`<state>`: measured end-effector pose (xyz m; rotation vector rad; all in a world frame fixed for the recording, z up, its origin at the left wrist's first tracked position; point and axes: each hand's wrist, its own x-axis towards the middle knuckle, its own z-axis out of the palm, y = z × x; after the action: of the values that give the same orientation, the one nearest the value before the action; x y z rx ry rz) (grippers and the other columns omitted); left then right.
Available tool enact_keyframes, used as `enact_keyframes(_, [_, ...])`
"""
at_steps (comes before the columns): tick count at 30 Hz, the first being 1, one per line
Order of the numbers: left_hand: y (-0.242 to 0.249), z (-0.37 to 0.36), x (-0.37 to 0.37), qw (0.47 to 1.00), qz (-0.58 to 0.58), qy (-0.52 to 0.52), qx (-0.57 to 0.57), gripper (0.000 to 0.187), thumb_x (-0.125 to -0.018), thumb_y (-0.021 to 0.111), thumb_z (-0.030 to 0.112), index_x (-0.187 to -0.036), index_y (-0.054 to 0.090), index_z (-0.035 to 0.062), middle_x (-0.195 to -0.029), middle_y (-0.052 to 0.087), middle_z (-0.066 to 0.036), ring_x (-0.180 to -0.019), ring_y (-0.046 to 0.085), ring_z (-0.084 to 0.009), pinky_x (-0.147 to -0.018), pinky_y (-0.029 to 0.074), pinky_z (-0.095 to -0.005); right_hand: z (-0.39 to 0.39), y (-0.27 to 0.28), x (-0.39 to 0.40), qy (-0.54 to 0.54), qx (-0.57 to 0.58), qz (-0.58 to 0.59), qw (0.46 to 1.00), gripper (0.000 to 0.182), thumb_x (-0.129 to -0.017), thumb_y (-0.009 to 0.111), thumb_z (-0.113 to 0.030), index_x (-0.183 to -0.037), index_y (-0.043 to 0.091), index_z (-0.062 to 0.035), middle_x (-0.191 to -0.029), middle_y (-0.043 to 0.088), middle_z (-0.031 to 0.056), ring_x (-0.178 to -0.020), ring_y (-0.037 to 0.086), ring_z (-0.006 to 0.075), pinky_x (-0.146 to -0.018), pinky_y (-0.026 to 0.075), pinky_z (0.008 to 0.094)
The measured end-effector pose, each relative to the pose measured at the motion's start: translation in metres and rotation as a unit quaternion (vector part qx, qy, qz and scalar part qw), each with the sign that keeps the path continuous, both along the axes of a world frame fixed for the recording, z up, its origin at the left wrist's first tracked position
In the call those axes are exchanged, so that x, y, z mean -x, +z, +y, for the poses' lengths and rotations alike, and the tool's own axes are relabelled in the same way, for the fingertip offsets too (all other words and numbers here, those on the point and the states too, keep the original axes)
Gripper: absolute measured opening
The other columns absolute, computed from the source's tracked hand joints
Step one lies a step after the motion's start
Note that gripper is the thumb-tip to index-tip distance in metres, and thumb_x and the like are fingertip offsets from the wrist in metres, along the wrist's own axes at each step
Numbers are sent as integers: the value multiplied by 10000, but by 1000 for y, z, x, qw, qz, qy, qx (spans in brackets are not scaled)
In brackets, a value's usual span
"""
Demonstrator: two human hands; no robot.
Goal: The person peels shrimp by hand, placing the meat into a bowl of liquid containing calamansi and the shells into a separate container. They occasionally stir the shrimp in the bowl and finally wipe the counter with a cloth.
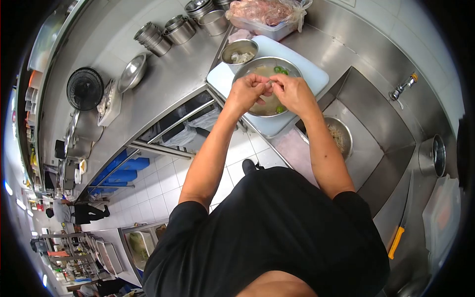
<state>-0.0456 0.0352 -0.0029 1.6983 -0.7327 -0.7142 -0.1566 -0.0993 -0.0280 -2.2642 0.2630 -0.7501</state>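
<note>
My left hand and my right hand meet above a wide metal bowl. Their fingertips are pinched together around a small greyish piece that looks like a shrimp; the fingers mostly cover it. Cloudy liquid fills the bowl, with green pieces floating in it. Close behind, to the left, a smaller metal pot contains pale, shrimp-like pieces. Both vessels stand on a light blue cutting board.
Right of the board is a steel sink holding a metal bowl with small scraps. A tap projects from the wall. A yellow-handled knife lies at right. Bagged raw meat sits behind; another person stands far left.
</note>
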Motion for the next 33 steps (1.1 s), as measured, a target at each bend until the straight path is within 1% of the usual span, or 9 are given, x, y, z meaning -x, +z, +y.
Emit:
enact_keyframes(3, [-4,2,-3,1000,-24,-9,-2,177,-921,625,110,-1054,636,-6,-921,685,-48,-837,673,-121,-649,546,-250,-2,-2,-2,8,-23,15,1000,255,-894,556,-113,-1088,666,10,-858,717,167,-746,703,257,-693,540,342])
enact_keyframes(9, [-8,4,-6,999,-28,-36,13,190,-917,648,128,-1056,641,-2,-924,676,-40,-857,666,-119,-682,528,-255,-11,11,7,68,-171,82,979,259,-898,551,-124,-1085,669,11,-813,694,76,-707,650,128,-673,512,282])
enact_keyframes(11, [-6,4,-5,999,-16,-40,23,187,-915,652,132,-1054,643,7,-912,676,-31,-858,660,-113,-680,520,-255,-11,10,9,62,-145,80,984,260,-899,553,-126,-1087,669,12,-808,695,76,-701,648,128,-661,509,284])
enact_keyframes(15, [-3,3,1,996,-82,-9,-18,184,-917,652,141,-1051,645,16,-904,679,-27,-856,655,-106,-671,513,-248,-4,3,9,50,-131,22,990,258,-904,552,-122,-1090,668,15,-790,690,72,-684,636,115,-634,498,282])
enact_keyframes(18, [-7,1,3,995,-93,-12,-13,182,-919,648,142,-1056,641,23,-905,683,-28,-844,650,-102,-668,508,-244,-4,6,9,18,-73,50,996,257,-909,549,-118,-1092,668,19,-775,685,69,-681,627,104,-623,493,274])
enact_keyframes(21, [-8,0,3,998,-57,-14,14,180,-921,641,138,-1060,636,23,-906,687,-30,-840,646,-99,-666,506,-244,-8,3,10,30,-143,41,988,263,-906,556,-122,-1094,669,22,-770,682,72,-676,618,101,-616,488,270])
enact_keyframes(23, [-6,1,3,999,-27,-19,28,180,-922,636,134,-1062,633,22,-907,690,-32,-838,646,-99,-667,505,-245,-10,-1,8,35,-144,21,989,268,-904,558,-123,-1101,670,19,-768,679,71,-676,619,102,-614,488,268])
enact_keyframes(29, [0,1,10,987,-161,-3,3,176,-923,636,137,-1060,635,27,-905,694,-39,-832,649,-96,-658,502,-242,-6,9,10,24,-117,26,993,280,-903,545,-109,-1123,667,14,-762,671,66,-672,616,105,-611,487,265])
enact_keyframes(33, [2,2,10,995,-97,-11,2,180,-924,634,130,-1060,627,13,-912,697,-51,-845,661,-108,-651,503,-244,-7,7,10,32,-147,33,988,276,-903,531,-98,-1115,660,21,-756,664,64,-659,595,92,-605,480,266])
